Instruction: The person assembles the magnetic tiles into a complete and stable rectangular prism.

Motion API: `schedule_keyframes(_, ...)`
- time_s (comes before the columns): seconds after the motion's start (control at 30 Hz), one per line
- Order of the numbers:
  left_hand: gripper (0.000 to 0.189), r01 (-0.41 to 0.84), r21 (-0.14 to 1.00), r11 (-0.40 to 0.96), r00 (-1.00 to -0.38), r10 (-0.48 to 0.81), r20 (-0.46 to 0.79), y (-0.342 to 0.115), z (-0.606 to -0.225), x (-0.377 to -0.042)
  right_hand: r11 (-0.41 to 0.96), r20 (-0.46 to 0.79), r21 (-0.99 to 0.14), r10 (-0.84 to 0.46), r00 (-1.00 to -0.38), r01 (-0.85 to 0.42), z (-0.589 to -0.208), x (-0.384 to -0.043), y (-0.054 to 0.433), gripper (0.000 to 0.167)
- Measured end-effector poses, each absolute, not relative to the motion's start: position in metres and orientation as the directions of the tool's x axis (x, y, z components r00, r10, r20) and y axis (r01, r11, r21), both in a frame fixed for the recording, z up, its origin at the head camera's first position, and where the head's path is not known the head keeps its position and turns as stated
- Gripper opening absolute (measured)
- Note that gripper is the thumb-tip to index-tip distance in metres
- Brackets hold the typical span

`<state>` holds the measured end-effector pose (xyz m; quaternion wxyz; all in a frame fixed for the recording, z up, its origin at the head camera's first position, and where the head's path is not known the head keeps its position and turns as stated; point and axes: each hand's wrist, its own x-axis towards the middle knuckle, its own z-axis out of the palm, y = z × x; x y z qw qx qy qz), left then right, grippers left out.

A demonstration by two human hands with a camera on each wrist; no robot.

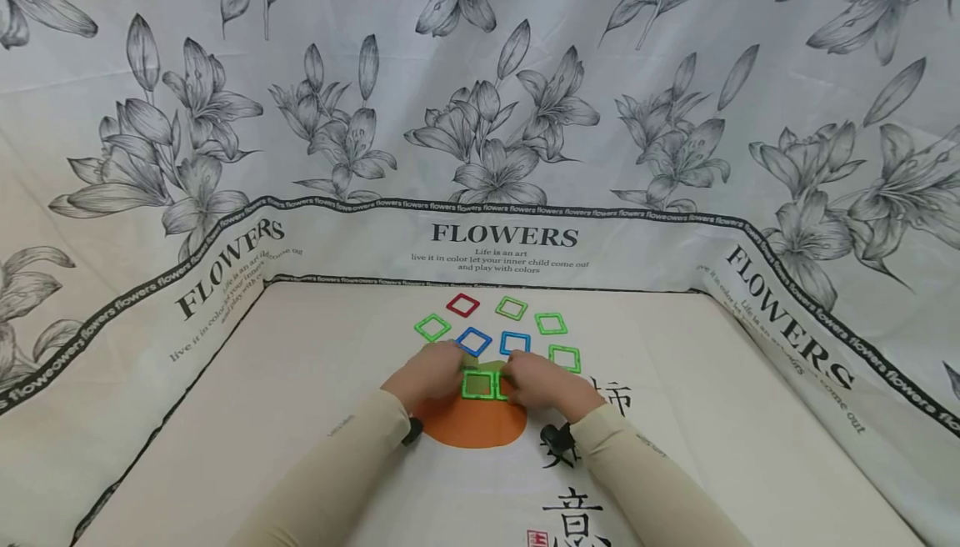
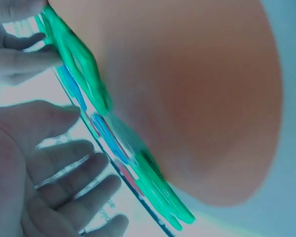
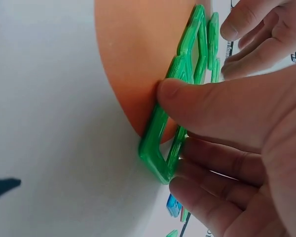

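Observation:
Two green square frame tiles stand side by side over the orange circle (image 1: 472, 426) printed on the cloth. My right hand (image 1: 543, 382) pinches the right-hand green tile (image 3: 155, 126) between thumb and fingers, and its edge meets the neighbouring green tile (image 1: 464, 385). More green tile edges (image 3: 213, 39) show behind these two in the right wrist view. On the left side of the group is my left hand (image 1: 433, 373). In the left wrist view its fingers (image 2: 84, 180) are spread and loosely extended beside the tiles, with nothing gripped.
Beyond the hands lie a red tile (image 1: 463, 306), blue tiles (image 1: 474, 342) and several loose green tiles (image 1: 551, 323). Black printed characters (image 1: 573, 518) mark the cloth at the front right. A flowered curtain (image 1: 502, 147) hangs around the back and sides.

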<state>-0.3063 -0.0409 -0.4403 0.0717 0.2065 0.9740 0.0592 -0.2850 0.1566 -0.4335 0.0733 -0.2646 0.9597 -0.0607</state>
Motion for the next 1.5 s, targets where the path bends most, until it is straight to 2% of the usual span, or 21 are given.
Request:
schedule_keyframes(0.2,0.025,0.323,0.120,0.939,-0.934,0.337,-0.121,-0.053,-0.434,-0.313,0.862,-0.123,-0.149,-0.503,-0.855,-0.485,-0.433,-0.286,0.156,0.016)
schedule_keyframes(0.5,0.043,0.262,0.220,0.940,-0.939,0.301,-0.168,-0.064,-0.438,-0.320,0.850,-0.123,-0.143,-0.523,-0.843,-0.507,-0.429,-0.282,0.153,0.014)
schedule_keyframes(0.87,0.041,0.295,0.186,0.937,-0.927,0.328,-0.184,-0.068,-0.445,-0.327,0.845,-0.127,-0.118,-0.533,-0.836,-0.521,-0.429,-0.282,0.156,0.016)
schedule_keyframes(1.13,0.049,0.286,0.229,0.930,-0.916,0.336,-0.219,-0.067,-0.448,-0.328,0.832,-0.116,-0.143,-0.552,-0.826,-0.536,-0.431,-0.280,0.158,0.012)
schedule_keyframes(1.4,0.049,0.289,0.213,0.933,-0.918,0.333,-0.217,-0.067,-0.444,-0.330,0.830,-0.099,-0.133,-0.555,-0.826,-0.542,-0.434,-0.282,0.159,0.016)
schedule_keyframes(1.5,0.055,0.264,0.215,0.940,-0.926,0.309,-0.218,-0.067,-0.445,-0.332,0.832,-0.100,-0.131,-0.553,-0.827,-0.540,-0.433,-0.282,0.160,0.016)
